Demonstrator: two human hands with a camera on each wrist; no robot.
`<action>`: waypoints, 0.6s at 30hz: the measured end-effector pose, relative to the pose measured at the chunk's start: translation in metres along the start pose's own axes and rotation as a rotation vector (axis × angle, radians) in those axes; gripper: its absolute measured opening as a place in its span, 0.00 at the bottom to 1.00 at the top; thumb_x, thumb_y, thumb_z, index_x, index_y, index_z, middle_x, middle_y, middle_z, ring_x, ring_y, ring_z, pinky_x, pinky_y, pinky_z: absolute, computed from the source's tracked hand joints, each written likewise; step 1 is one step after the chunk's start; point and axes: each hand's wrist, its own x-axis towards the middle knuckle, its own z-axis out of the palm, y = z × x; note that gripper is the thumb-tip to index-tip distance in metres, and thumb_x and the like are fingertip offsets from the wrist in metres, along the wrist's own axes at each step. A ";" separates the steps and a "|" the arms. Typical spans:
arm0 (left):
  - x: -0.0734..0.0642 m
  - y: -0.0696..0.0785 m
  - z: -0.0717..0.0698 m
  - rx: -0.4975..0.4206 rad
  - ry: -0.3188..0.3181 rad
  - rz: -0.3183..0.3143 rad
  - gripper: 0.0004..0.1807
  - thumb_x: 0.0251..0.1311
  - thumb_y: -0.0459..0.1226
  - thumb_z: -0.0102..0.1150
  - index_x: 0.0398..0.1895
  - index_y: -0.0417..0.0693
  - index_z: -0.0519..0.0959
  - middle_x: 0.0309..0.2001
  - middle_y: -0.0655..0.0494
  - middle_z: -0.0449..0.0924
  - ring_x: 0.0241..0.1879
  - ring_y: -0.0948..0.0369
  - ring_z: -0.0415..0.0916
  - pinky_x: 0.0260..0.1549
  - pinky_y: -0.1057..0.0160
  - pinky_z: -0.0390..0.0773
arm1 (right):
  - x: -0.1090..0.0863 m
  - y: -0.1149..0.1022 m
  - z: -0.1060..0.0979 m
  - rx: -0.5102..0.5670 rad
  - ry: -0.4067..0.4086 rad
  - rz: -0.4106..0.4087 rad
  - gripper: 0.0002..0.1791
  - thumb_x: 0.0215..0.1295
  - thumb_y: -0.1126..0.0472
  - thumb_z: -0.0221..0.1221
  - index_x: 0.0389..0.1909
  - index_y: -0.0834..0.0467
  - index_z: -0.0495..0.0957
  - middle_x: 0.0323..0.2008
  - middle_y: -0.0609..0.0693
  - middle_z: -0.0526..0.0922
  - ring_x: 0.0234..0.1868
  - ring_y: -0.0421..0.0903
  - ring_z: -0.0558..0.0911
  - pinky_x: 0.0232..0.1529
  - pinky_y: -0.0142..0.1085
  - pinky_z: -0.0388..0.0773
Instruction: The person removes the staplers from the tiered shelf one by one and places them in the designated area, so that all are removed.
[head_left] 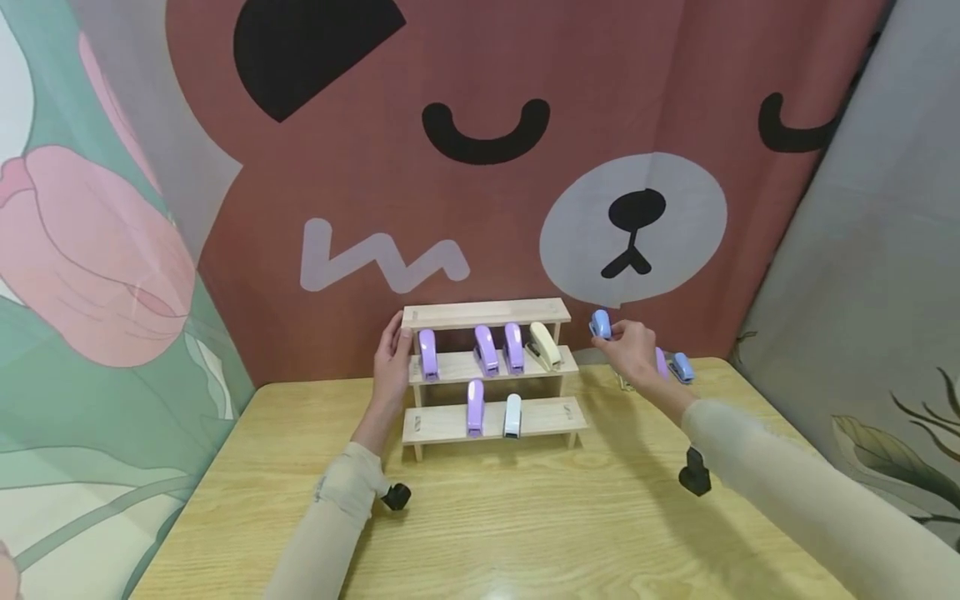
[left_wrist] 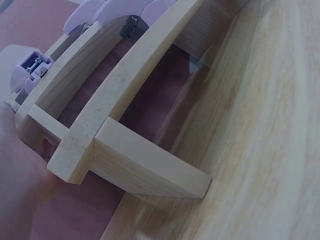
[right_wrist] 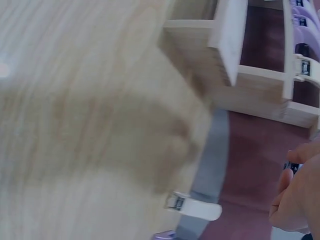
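A three-tier wooden display rack [head_left: 487, 313] stands on the table, and my left hand [head_left: 392, 360] holds its left end near the upper tiers. In the left wrist view that hand [left_wrist: 20, 175] is against the end of a shelf. My right hand [head_left: 632, 350] pinches a small blue stapler [head_left: 601, 323] in the air, to the right of the top tier. Purple staplers [head_left: 428, 354] and a cream stapler [head_left: 545, 347] stand on the middle tier. A purple stapler [head_left: 475, 408] and a white stapler [head_left: 512, 416] occupy the bottom one.
Behind the right forearm, another blue stapler [head_left: 681, 367] lies on the table beside a partly hidden purple one [head_left: 662, 363]. A pale stapler [right_wrist: 200, 208] lies near the table's back edge. A printed curtain [head_left: 495, 208] hangs right behind the table [head_left: 510, 525].
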 end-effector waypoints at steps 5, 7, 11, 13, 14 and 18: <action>0.006 -0.012 -0.001 -0.018 0.016 0.020 0.31 0.76 0.50 0.52 0.79 0.59 0.63 0.70 0.53 0.69 0.69 0.58 0.65 0.69 0.57 0.63 | -0.006 0.018 0.010 -0.004 -0.023 0.013 0.20 0.64 0.58 0.69 0.46 0.72 0.83 0.35 0.61 0.86 0.35 0.53 0.82 0.33 0.41 0.78; 0.005 -0.013 0.000 -0.015 0.025 0.025 0.31 0.75 0.52 0.53 0.78 0.60 0.64 0.70 0.54 0.70 0.68 0.59 0.65 0.68 0.58 0.64 | -0.007 0.026 0.014 -0.004 -0.038 0.023 0.20 0.64 0.58 0.69 0.46 0.72 0.83 0.35 0.61 0.86 0.35 0.53 0.82 0.33 0.42 0.79; 0.004 -0.014 0.000 0.001 0.040 0.020 0.32 0.74 0.53 0.53 0.78 0.60 0.64 0.70 0.56 0.69 0.69 0.60 0.64 0.68 0.58 0.64 | -0.010 0.039 0.023 -0.029 -0.047 0.043 0.20 0.62 0.58 0.70 0.45 0.72 0.84 0.36 0.62 0.87 0.35 0.54 0.83 0.36 0.45 0.79; 0.003 -0.014 0.001 0.006 0.046 0.019 0.32 0.74 0.54 0.53 0.78 0.61 0.64 0.71 0.57 0.69 0.70 0.60 0.64 0.68 0.57 0.64 | -0.011 0.044 0.027 -0.034 -0.053 0.053 0.19 0.62 0.58 0.70 0.44 0.71 0.84 0.35 0.62 0.87 0.36 0.55 0.83 0.37 0.47 0.79; 0.004 -0.014 0.001 0.009 0.050 0.018 0.33 0.73 0.55 0.54 0.78 0.61 0.65 0.71 0.58 0.69 0.70 0.61 0.64 0.69 0.58 0.63 | -0.011 0.047 0.030 -0.031 -0.060 0.059 0.19 0.61 0.58 0.70 0.43 0.71 0.85 0.35 0.62 0.87 0.35 0.55 0.83 0.37 0.48 0.80; 0.004 -0.015 0.001 0.007 0.054 0.019 0.33 0.73 0.56 0.54 0.78 0.61 0.65 0.72 0.59 0.68 0.71 0.60 0.63 0.69 0.57 0.63 | -0.014 0.054 0.039 -0.006 -0.093 0.081 0.17 0.61 0.57 0.71 0.39 0.70 0.85 0.31 0.60 0.86 0.32 0.55 0.81 0.34 0.45 0.79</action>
